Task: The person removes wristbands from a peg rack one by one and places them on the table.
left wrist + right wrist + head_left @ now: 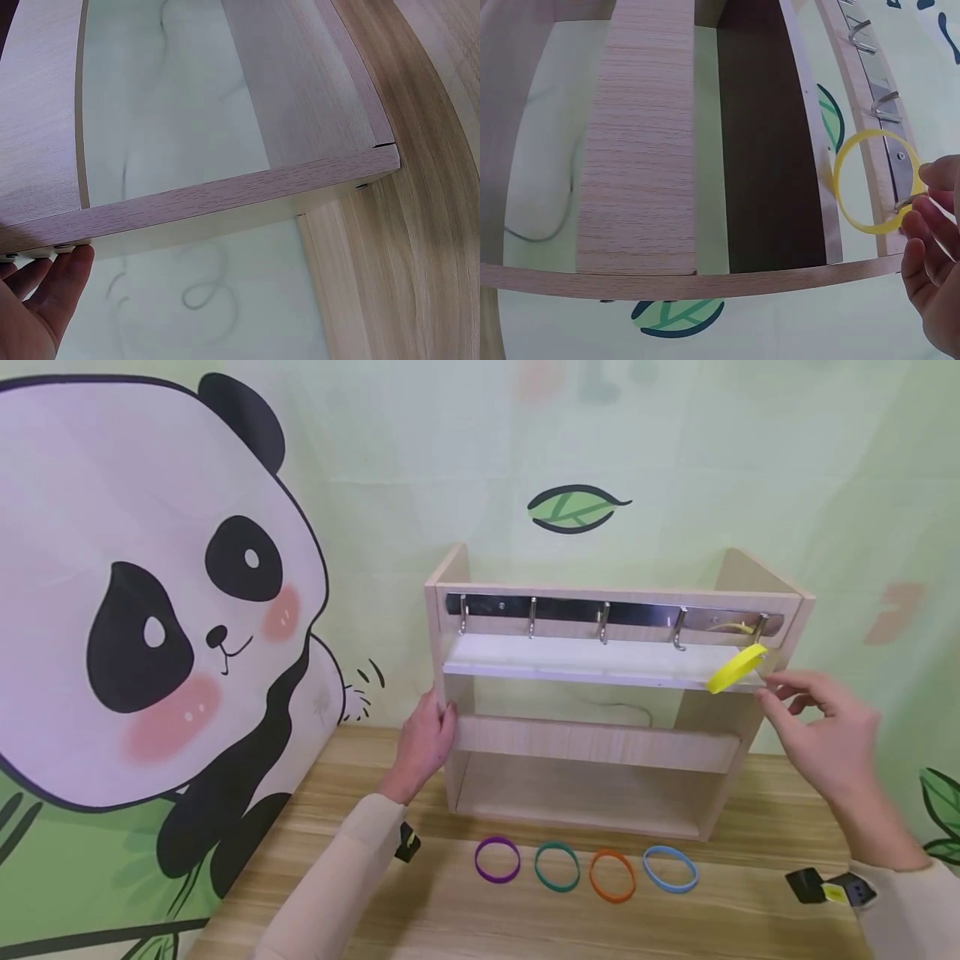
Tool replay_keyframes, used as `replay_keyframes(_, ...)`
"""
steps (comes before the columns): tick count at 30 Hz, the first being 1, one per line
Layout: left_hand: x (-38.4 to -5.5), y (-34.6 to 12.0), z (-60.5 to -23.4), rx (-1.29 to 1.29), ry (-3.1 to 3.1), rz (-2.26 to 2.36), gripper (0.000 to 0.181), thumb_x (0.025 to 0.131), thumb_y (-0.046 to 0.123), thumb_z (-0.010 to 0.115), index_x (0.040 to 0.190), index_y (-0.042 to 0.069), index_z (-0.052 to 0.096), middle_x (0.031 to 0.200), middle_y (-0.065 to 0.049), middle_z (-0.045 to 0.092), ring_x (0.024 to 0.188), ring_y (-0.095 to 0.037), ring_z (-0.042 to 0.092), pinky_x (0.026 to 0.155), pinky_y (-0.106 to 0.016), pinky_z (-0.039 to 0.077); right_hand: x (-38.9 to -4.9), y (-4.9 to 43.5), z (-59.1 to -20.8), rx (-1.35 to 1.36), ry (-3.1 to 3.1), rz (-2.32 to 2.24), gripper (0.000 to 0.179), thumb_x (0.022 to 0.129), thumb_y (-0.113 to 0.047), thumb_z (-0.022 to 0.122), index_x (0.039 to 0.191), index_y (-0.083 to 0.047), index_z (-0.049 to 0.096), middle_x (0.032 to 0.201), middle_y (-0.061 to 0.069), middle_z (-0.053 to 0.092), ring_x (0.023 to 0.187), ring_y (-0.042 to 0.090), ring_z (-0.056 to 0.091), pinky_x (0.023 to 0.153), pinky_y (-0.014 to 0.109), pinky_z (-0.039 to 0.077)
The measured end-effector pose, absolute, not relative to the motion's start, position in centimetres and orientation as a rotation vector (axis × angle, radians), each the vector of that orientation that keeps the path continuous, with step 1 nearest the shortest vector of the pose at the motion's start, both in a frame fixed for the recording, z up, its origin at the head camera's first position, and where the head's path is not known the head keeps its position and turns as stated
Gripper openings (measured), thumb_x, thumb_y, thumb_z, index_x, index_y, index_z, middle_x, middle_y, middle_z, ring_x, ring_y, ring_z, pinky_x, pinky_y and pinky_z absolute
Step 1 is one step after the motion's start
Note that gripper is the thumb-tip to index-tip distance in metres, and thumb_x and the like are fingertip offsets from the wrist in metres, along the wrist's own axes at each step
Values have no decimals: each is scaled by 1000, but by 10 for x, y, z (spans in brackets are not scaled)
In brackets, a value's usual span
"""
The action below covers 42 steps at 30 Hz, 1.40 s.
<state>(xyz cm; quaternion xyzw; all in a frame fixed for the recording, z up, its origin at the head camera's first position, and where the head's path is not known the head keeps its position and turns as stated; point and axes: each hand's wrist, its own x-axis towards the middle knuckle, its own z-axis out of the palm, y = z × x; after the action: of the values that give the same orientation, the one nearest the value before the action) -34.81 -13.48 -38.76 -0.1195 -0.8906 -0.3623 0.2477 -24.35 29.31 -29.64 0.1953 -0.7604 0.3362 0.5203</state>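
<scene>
My right hand (828,727) pinches a yellow silicone wristband (737,668) at the rightmost hook (761,625) of a metal hook rail (570,612). The right wrist view shows the band (838,184) as a full ring, its edge by the thumb and fingertips (915,225). Whether the hook passes through it is hard to tell. My left hand (425,739) rests against the left side panel of a light wooden shelf rack (592,743); its fingertips (69,277) press the panel's outer face in the left wrist view.
On the wooden table (420,910), in front of the rack, lie a purple wristband (477,874), a green wristband (537,870), an orange wristband (594,878) and a light blue wristband (670,889). Behind hangs a printed cloth with a panda (150,452) on the left.
</scene>
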Motion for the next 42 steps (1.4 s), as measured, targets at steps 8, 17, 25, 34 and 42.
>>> replay_keyframes(8, -349, -134, -387, -312, -2423, -995, 33, 100, 27, 39, 127, 10, 48, 117, -13, 55, 97, -29, 60, 74, -43, 55, -248, 290, -279, 442, -1820, 786, 29, 68, 14, 74, 96, 7, 71, 85, -13, 60, 78, -8, 52, 66, 8, 40)
replay_keyframes(17, -349, -134, -387, -315, -2439, -996, 35, 100, 29, 38, 129, 10, 46, 119, -14, 54, 99, -29, 59, 75, -43, 55, -254, 285, -270, 433, -1853, 720, 32, 71, 14, 72, 102, 8, 69, 89, 23, 66, 77, -14, 48, 67, 4, 37)
replay_keyframes(25, -350, -133, -388, -314, -2430, -980, 34, 99, 28, 40, 127, 10, 47, 113, -13, 56, 95, -28, 60, 74, -43, 55, -258, 283, -269, 464, -1857, 720, 27, 73, 15, 69, 99, 8, 70, 91, 22, 66, 76, -11, 48, 67, 5, 38)
replay_keyframes(34, -348, -134, -389, -310, -2433, -986, 35, 99, 27, 39, 128, 9, 47, 119, -15, 55, 98, -31, 59, 75, -44, 54, -261, 285, -269, 447, -1877, 699, 24, 74, 14, 68, 97, 8, 71, 89, 18, 66, 73, -10, 46, 65, 5, 37)
replay_keyframes(42, -349, -134, -389, -318, -2430, -988, 36, 100, 28, 39, 129, 9, 46, 119, -14, 54, 98, -29, 59, 75, -42, 55, -262, 285, -268, 447, -1885, 672, 21, 75, 13, 68, 96, 8, 70, 86, 18, 65, 74, -7, 44, 63, 7, 35)
